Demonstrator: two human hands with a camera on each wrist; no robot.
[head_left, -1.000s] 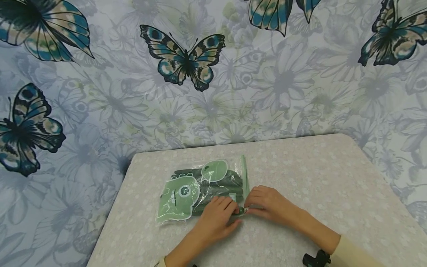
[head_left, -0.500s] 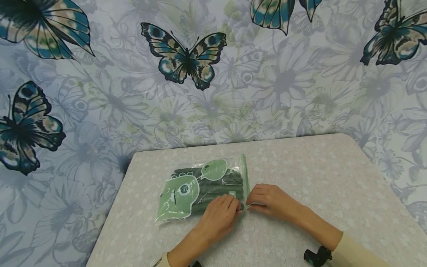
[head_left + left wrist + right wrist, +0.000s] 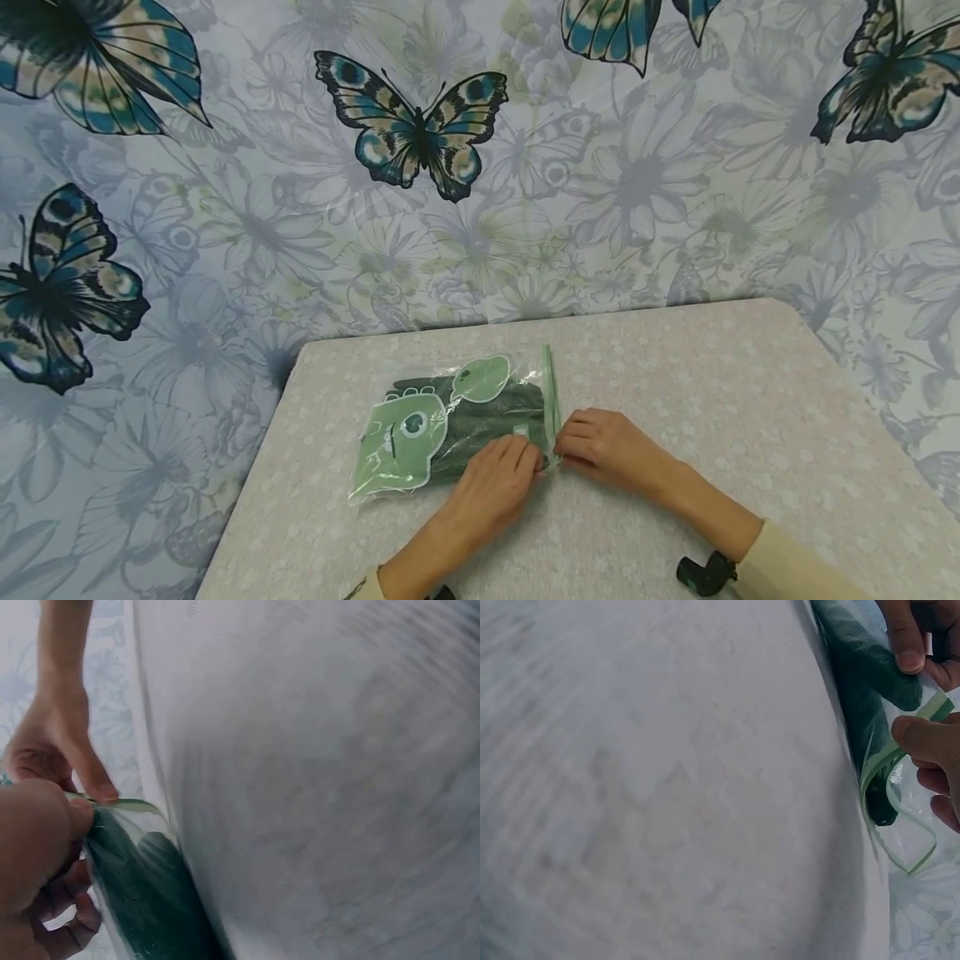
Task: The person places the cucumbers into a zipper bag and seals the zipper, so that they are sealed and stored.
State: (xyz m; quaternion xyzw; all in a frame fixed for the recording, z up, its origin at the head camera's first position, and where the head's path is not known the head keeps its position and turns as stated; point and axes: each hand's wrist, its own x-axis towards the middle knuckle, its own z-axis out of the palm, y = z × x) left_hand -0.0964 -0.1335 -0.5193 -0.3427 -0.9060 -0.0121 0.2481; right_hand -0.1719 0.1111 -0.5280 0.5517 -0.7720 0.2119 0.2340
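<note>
A clear zip bag (image 3: 401,450) with green cartoon prints lies on the table, its green zip edge (image 3: 550,387) facing right. Inside it are several long, dark green cucumbers (image 3: 862,690). My left hand (image 3: 495,479) lies over the bag's near right corner and pinches the film beside the zip. Just right of it, my right hand (image 3: 607,446) pinches the green strip between thumb and fingers, as the right wrist view shows. In that view the bag's mouth (image 3: 900,825) gapes in a loop below the right thumb. My left fingertips are mostly hidden in the head view.
The table (image 3: 697,375) wears a pale floral cover and meets a wall hanging (image 3: 637,192) printed with butterflies at the back. A black wrist camera (image 3: 705,575) sits by the right sleeve.
The left thumb, spread out a second ago, has tucked in under the left hand. My right hand has shifted slightly up along the zip edge, and its fingers have closed together.
</note>
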